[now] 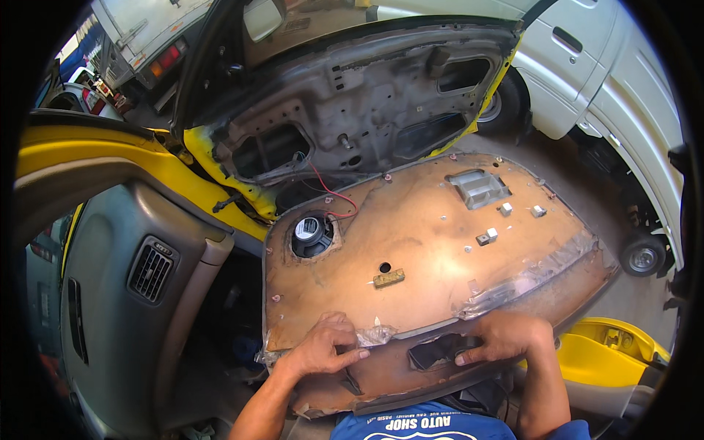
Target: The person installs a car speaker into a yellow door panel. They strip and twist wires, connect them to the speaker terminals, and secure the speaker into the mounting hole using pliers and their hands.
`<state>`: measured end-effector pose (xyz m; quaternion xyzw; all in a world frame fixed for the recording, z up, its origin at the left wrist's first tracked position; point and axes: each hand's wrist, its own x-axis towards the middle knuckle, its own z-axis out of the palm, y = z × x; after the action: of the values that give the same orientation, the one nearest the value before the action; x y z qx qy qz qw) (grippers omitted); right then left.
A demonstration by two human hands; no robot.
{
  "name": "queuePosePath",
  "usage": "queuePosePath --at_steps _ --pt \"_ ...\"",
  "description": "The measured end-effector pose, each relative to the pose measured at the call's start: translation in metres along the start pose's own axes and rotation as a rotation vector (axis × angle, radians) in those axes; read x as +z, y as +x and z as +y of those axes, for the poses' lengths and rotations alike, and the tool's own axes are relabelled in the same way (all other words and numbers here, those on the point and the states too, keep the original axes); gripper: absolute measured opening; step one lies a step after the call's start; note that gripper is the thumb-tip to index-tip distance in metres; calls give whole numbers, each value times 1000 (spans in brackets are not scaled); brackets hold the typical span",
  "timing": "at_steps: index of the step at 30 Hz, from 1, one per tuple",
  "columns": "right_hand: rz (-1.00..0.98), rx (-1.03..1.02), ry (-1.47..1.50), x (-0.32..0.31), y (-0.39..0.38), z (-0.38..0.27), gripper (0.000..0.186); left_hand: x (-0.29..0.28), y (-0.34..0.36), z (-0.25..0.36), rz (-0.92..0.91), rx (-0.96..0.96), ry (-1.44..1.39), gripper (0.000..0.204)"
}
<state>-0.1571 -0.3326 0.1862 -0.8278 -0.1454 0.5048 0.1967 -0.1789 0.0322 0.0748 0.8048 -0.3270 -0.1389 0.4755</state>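
Note:
A car door panel (411,220) lies back side up in front of me, with a bare brown board and a darker lower strip (323,389). My left hand (326,343) is closed at the near left edge of the board, its thumb over the strip. Beside it is a torn piece of clear film (375,335). My right hand (510,337) grips the strip by a dark oblong opening (440,350), fingers curled and thumb at its rim. A round black speaker (312,236) sits in the panel's left part, and a red wire (339,196) runs from it toward the door.
Beyond the panel stands the stripped metal door (345,110) with yellow edges. The dashboard (125,257) with an air vent is at left. A white vehicle (587,66) stands at far right, above a yellow sill (609,352). Small metal clips (487,236) stick up from the board.

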Motion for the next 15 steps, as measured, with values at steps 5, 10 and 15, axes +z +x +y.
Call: queuePosePath --at_steps 5,10,15 --pt "308 -85 82 -75 61 22 49 -1 28 -16 -113 -72 -21 47" --pt "928 -120 268 -125 140 71 44 0 24 -21 -135 -30 -46 48" --pt "849 -362 614 -106 216 47 43 -13 34 -17 -235 -142 -139 28"
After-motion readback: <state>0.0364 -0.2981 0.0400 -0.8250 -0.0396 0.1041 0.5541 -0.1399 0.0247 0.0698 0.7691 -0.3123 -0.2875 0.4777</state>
